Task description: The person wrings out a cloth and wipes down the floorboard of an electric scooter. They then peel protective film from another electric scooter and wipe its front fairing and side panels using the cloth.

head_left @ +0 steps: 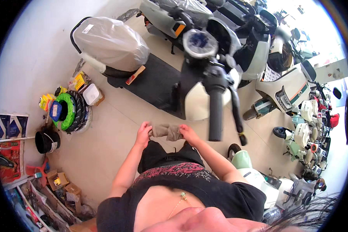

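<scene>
Cloth [166, 132], brownish-grey and bunched, is strung between 2 hands, in front of the dark trousers [154, 157] and on the near side of the scooter [197, 102]. Left hand [144, 132]: fingers closed on the left end. Right hand [187, 133]: fingers closed on the right end. Both grips look narrow, more a pinch than a fistful. Middle is creased, so I'd pull the 2 ends apart evenly, work the folds outward, then refold to a flat pad. How soiled it is, can't tell.

Room: floor [104, 129] spreads left, so the left arm [123, 166] gets the better swing. Right is tighter — handlebar grip [215, 116] and brake lever [235, 110] jut toward the right forearm [216, 154], apart from it but easy to catch. Mint-green scooter [242, 160] sits near the right elbow too. Mind the brush [135, 75] at the seat end of the footboard [154, 87] — a wide sweep could knock it off. Bucket [48, 143] and tyres [72, 118] stand well apart, far left.
</scene>
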Action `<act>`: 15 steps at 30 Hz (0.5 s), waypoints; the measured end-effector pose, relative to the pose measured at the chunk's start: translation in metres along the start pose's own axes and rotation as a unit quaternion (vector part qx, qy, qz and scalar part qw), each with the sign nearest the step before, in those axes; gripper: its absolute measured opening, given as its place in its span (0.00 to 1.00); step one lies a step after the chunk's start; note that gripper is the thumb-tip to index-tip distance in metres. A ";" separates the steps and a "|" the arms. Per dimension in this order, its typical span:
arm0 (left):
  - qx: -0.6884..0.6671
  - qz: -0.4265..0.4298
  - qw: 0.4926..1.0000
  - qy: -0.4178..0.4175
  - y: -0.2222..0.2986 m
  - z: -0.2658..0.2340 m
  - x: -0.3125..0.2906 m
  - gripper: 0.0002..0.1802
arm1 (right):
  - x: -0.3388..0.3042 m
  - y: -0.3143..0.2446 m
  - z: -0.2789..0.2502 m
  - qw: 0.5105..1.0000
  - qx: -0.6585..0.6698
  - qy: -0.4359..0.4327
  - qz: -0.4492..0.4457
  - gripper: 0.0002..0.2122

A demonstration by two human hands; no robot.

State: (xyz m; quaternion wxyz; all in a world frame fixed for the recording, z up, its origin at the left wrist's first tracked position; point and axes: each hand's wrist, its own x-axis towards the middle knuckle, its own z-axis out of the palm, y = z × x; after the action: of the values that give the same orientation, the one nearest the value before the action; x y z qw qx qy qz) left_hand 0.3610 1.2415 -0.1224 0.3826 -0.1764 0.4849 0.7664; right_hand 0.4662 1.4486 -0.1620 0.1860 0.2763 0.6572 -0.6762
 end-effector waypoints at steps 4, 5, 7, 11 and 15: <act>0.241 0.169 0.945 -0.145 -0.044 0.076 -0.014 0.19 | -0.058 -0.013 -0.048 0.926 0.369 -0.022 0.080 0.14; 0.284 0.172 0.923 -0.192 -0.049 0.110 -0.028 0.20 | -0.066 -0.005 -0.063 0.902 0.421 -0.046 0.085 0.16; 0.386 0.176 0.864 -0.269 -0.061 0.158 -0.044 0.23 | -0.076 0.007 -0.088 0.833 0.540 -0.099 0.072 0.20; 0.474 0.290 0.803 -0.215 -0.079 0.201 -0.054 0.17 | -0.099 -0.002 -0.117 0.875 0.481 -0.035 0.026 0.17; 0.472 0.268 0.830 -0.125 -0.074 0.184 -0.067 0.14 | -0.096 -0.024 -0.142 0.824 0.561 0.040 -0.074 0.17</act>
State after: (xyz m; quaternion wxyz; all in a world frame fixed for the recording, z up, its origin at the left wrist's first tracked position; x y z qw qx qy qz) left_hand 0.4790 1.3932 -0.0386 0.2563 0.2597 0.7643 0.5317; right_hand 0.5444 1.5802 -0.0820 -0.0786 0.3103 0.1901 -0.9281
